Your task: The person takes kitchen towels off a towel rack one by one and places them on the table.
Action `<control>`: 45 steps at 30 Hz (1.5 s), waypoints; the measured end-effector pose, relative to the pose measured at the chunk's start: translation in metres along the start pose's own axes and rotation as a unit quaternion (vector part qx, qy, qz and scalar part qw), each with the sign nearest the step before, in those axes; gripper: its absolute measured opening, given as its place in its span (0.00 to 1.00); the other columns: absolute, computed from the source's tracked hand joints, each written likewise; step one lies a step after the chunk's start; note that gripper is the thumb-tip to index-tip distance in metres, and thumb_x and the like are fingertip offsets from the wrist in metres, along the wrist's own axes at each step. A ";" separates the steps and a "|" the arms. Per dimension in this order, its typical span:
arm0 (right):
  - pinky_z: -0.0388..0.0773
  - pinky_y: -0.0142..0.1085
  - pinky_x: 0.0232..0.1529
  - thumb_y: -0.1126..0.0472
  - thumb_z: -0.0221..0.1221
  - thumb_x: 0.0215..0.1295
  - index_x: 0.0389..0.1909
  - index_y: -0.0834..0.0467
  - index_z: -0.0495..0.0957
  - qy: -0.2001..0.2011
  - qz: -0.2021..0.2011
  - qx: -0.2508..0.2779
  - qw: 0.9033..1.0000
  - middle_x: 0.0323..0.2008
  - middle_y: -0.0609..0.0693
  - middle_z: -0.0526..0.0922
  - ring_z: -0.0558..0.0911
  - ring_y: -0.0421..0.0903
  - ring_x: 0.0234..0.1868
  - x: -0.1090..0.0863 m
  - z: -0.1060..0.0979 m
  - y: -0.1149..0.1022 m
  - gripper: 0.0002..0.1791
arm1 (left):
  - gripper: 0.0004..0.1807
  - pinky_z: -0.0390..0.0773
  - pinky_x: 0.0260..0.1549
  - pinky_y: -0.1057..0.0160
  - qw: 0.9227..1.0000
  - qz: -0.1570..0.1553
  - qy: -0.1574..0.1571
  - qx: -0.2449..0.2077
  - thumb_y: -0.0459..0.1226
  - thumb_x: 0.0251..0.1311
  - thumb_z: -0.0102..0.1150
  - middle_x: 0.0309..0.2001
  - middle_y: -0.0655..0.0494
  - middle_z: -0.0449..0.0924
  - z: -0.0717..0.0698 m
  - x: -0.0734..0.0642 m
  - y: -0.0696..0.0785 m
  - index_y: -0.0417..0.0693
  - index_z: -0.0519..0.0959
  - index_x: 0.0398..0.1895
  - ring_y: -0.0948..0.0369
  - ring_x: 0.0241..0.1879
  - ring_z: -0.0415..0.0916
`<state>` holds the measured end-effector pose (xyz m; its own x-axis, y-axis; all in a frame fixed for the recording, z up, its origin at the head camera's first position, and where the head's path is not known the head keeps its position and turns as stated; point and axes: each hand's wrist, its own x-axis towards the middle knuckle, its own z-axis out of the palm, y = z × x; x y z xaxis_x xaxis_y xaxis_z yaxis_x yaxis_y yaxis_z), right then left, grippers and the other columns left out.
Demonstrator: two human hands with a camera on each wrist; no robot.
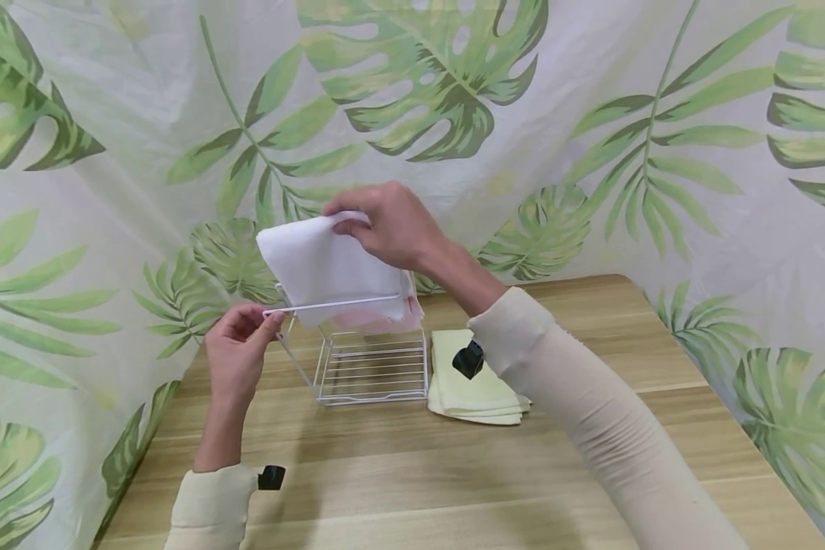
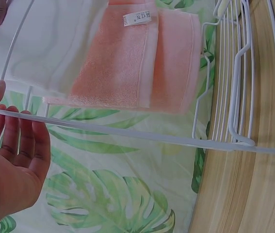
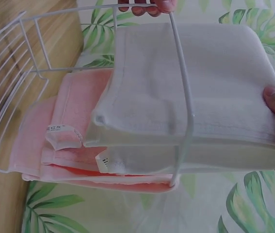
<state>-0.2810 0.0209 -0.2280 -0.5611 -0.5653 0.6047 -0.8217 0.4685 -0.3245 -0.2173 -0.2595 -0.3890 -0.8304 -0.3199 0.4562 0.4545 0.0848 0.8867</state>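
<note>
My right hand point(image 1: 399, 229) pinches the top edge of a folded white towel point(image 1: 312, 260) between thumb and fingers. The towel's lower part hangs inside the top frame of a white wire rack point(image 1: 373, 399), behind its front bar. With thumb and fingertips my left hand point(image 1: 236, 351) grips the rack's upper left corner. Folded pink towels point(image 2: 115, 63) hang behind the white one, reaching lower, with a small printed label showing in the left wrist view. In the right wrist view, the white towel point(image 3: 215, 82) overlaps the pink layers point(image 3: 81, 99), and its fold faces the hand.
A folded pale yellow towel point(image 1: 474, 393) lies on the wooden table point(image 1: 399, 473), close beside the rack's right side. My right forearm passes above it. Behind the table hangs a leaf-patterned cloth point(image 1: 481, 183).
</note>
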 end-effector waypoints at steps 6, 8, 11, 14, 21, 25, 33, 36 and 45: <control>0.86 0.36 0.56 0.58 0.68 0.74 0.52 0.53 0.90 0.014 -0.014 0.005 1.000 0.52 0.47 0.93 0.91 0.44 0.55 0.003 -0.007 -0.002 0.10 | 0.07 0.86 0.26 0.74 1.000 -0.002 0.001 0.007 0.24 0.63 0.73 0.27 0.58 0.81 -0.001 0.000 0.000 0.31 0.82 0.37 0.66 0.25 0.78; 0.86 0.35 0.55 0.59 0.68 0.74 0.52 0.53 0.90 0.019 -0.014 0.008 1.000 0.51 0.48 0.93 0.90 0.44 0.55 0.004 -0.010 -0.002 0.10 | 0.07 0.86 0.26 0.74 1.000 -0.004 0.001 0.007 0.24 0.63 0.73 0.27 0.58 0.81 -0.001 -0.001 0.000 0.32 0.82 0.37 0.66 0.25 0.78; 0.86 0.34 0.56 0.59 0.68 0.75 0.52 0.54 0.90 0.025 -0.013 0.012 1.000 0.52 0.47 0.93 0.90 0.43 0.55 0.006 -0.016 -0.003 0.10 | 0.07 0.86 0.26 0.74 1.000 -0.005 0.002 0.001 0.24 0.62 0.73 0.27 0.58 0.81 0.000 0.000 0.001 0.31 0.82 0.37 0.66 0.24 0.78; 0.85 0.33 0.57 0.58 0.68 0.75 0.53 0.54 0.90 0.032 -0.014 0.011 0.999 0.52 0.47 0.93 0.90 0.43 0.56 0.008 -0.023 -0.005 0.10 | 0.07 0.86 0.26 0.73 1.000 -0.005 0.003 -0.006 0.23 0.62 0.73 0.26 0.58 0.81 0.000 0.000 0.001 0.31 0.82 0.37 0.66 0.24 0.78; 0.85 0.32 0.55 0.59 0.68 0.75 0.50 0.55 0.90 0.057 -0.023 0.020 0.998 0.50 0.48 0.93 0.90 0.42 0.52 0.011 -0.039 -0.009 0.09 | 0.06 0.86 0.26 0.74 1.000 -0.002 0.000 -0.002 0.23 0.62 0.72 0.26 0.59 0.81 0.000 0.000 0.001 0.32 0.82 0.37 0.67 0.24 0.78; 0.85 0.31 0.54 0.59 0.68 0.74 0.50 0.55 0.90 0.069 -0.024 0.026 0.997 0.49 0.48 0.93 0.90 0.41 0.51 0.012 -0.049 -0.010 0.09 | 0.06 0.86 0.26 0.73 1.000 -0.003 0.000 -0.004 0.23 0.62 0.73 0.25 0.58 0.81 -0.001 0.000 0.001 0.32 0.82 0.37 0.66 0.23 0.78; 0.84 0.30 0.58 0.59 0.69 0.73 0.50 0.54 0.91 0.072 0.024 0.016 0.997 0.52 0.47 0.93 0.89 0.41 0.55 0.007 -0.071 -0.004 0.09 | 0.07 0.86 0.26 0.73 1.000 -0.006 0.000 -0.006 0.24 0.62 0.73 0.25 0.58 0.82 0.000 0.001 0.000 0.31 0.82 0.36 0.67 0.23 0.79; 0.84 0.31 0.59 0.59 0.70 0.73 0.50 0.54 0.91 0.067 0.047 0.003 0.997 0.53 0.47 0.93 0.89 0.41 0.55 0.003 -0.079 0.000 0.09 | 0.07 0.87 0.26 0.73 1.000 -0.005 0.000 -0.003 0.24 0.62 0.73 0.25 0.58 0.82 -0.001 0.002 0.000 0.31 0.82 0.37 0.67 0.23 0.79; 0.85 0.34 0.51 0.60 0.71 0.71 0.47 0.52 0.92 0.084 0.086 -0.010 0.993 0.48 0.48 0.94 0.90 0.42 0.49 -0.015 -0.104 0.017 0.07 | 0.08 0.86 0.26 0.73 1.000 -0.007 -0.004 0.004 0.25 0.62 0.74 0.25 0.58 0.82 -0.003 0.004 0.000 0.31 0.82 0.36 0.66 0.24 0.78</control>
<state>-0.2763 0.1078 -0.1673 -0.6674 -0.3549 0.6547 -0.7115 0.5636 -0.4197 -0.2197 -0.2632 -0.3871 -0.8387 -0.3144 0.4446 0.4406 0.0878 0.8934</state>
